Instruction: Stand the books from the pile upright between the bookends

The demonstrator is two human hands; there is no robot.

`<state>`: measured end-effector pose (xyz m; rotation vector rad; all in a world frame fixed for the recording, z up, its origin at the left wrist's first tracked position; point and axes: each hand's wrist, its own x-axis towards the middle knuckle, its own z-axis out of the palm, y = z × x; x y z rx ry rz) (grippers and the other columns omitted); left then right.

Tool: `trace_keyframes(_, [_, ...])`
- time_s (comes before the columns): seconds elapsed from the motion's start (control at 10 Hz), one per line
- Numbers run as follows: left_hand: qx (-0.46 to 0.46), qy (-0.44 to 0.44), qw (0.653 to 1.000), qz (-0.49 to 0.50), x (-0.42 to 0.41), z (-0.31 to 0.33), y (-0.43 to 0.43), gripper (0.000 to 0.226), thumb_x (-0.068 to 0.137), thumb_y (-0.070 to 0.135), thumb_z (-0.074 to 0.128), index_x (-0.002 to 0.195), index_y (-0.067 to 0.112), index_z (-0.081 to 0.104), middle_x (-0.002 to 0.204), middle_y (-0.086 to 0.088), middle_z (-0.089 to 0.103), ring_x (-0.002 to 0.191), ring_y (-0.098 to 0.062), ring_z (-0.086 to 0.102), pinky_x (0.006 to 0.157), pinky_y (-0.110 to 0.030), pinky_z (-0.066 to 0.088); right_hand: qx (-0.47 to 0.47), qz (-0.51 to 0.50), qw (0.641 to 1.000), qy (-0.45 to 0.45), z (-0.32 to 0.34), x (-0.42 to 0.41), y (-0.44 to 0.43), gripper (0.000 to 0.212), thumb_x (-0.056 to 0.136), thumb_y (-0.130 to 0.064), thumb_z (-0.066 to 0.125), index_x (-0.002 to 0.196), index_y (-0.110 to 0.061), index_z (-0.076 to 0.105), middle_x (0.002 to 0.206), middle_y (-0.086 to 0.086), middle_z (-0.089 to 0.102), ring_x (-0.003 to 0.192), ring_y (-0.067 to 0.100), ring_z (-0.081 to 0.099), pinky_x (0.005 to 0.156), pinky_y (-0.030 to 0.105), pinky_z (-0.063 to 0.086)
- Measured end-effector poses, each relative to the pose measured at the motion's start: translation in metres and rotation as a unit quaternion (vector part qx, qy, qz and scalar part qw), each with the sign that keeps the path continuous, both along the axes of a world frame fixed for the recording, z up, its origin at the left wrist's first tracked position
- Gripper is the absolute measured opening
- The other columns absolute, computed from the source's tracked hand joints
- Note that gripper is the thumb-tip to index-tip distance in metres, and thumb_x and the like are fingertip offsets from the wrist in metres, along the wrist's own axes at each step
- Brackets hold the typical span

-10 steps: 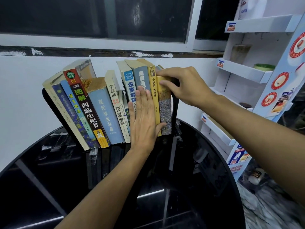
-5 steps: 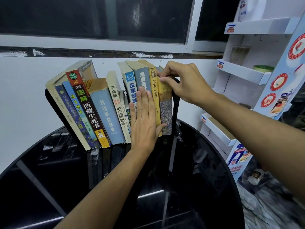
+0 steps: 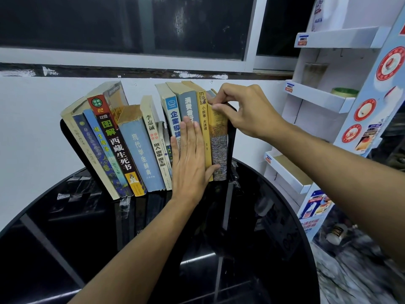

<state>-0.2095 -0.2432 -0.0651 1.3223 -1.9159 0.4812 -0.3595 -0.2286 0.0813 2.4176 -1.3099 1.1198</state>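
Note:
A row of several books (image 3: pixel 140 148) stands on the round black table (image 3: pixel 109 249) against the white wall, between a black left bookend (image 3: pixel 65 137) and a black right bookend (image 3: pixel 232 137). The left books lean; the right ones stand nearly upright. My left hand (image 3: pixel 190 163) presses flat against the spines of the blue and grey books, fingers straight, thumb on the rightmost yellow-and-grey book (image 3: pixel 219 148). My right hand (image 3: pixel 243 108) pinches the top of that rightmost book beside the right bookend's upper edge.
A white cardboard display rack (image 3: pixel 324 102) with shelves stands right of the table, close to my right forearm. A dark window (image 3: pixel 131 25) runs above the wall. The table's glossy front reflects the books. Clutter lies on the floor at lower right.
My right hand shifted from lying over the tops of the right books to pinching the rightmost book's top corner. My left hand stayed flat on the spines.

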Motion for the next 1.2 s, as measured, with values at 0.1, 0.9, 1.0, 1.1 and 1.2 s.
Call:
trace_keyframes(0.1, [-0.001, 0.001, 1.0, 0.0, -0.001, -0.001, -0.001, 0.123, 0.082, 0.064, 0.066, 0.158, 0.001, -0.008, 0.163, -0.016, -0.023, 0.154, -0.031, -0.016, 0.125, -0.049, -0.005, 0.012, 0.005, 1.0, 0.0, 0.003, 0.0, -0.002, 0.007, 0.095, -0.024, 0.067, 0.092, -0.019, 0.067, 0.095, -0.01, 0.072, 0.098, 0.004, 0.067, 0.081, 0.027, 0.055])
trace_keyframes(0.9, [0.009, 0.006, 1.0, -0.022, 0.002, 0.0, 0.001, 0.119, 0.085, 0.063, 0.061, 0.158, 0.001, -0.009, 0.163, -0.016, -0.024, 0.153, -0.031, -0.019, 0.125, -0.049, -0.007, 0.029, -0.002, 0.999, 0.022, -0.005, -0.003, -0.006, 0.017, 0.096, -0.023, 0.066, 0.111, -0.017, 0.062, 0.122, -0.005, 0.07, 0.111, 0.007, 0.063, 0.087, 0.013, 0.049])
trace_keyframes(1.0, [0.023, 0.01, 0.999, -0.041, 0.004, 0.004, 0.007, 0.117, 0.085, 0.063, 0.06, 0.158, 0.001, -0.008, 0.163, -0.016, -0.024, 0.154, -0.031, -0.019, 0.125, -0.048, -0.008, 0.047, -0.018, 0.998, 0.034, -0.006, -0.004, -0.002, 0.024, 0.097, -0.023, 0.064, 0.119, -0.017, 0.061, 0.128, -0.006, 0.066, 0.113, 0.006, 0.059, 0.084, 0.003, 0.039])
trace_keyframes(1.1, [0.034, 0.025, 0.996, -0.075, 0.011, 0.005, 0.013, 0.114, 0.089, 0.059, 0.06, 0.158, 0.0, -0.008, 0.165, -0.017, -0.022, 0.154, -0.031, -0.018, 0.126, -0.049, -0.005, 0.048, -0.019, 0.998, 0.047, -0.007, -0.006, 0.004, 0.036, 0.097, -0.022, 0.064, 0.132, -0.018, 0.056, 0.138, -0.004, 0.06, 0.125, 0.011, 0.053, 0.095, 0.006, 0.035])
trace_keyframes(1.2, [0.042, 0.041, 0.991, -0.117, 0.015, 0.004, 0.031, 0.104, 0.096, 0.055, 0.056, 0.158, 0.002, -0.008, 0.166, -0.015, -0.021, 0.155, -0.028, -0.017, 0.127, -0.049, 0.005, 0.028, -0.049, 0.997, 0.045, -0.005, -0.014, 0.016, 0.039, 0.098, -0.025, 0.063, 0.135, -0.018, 0.054, 0.141, -0.002, 0.057, 0.128, 0.016, 0.052, 0.105, 0.026, 0.039])
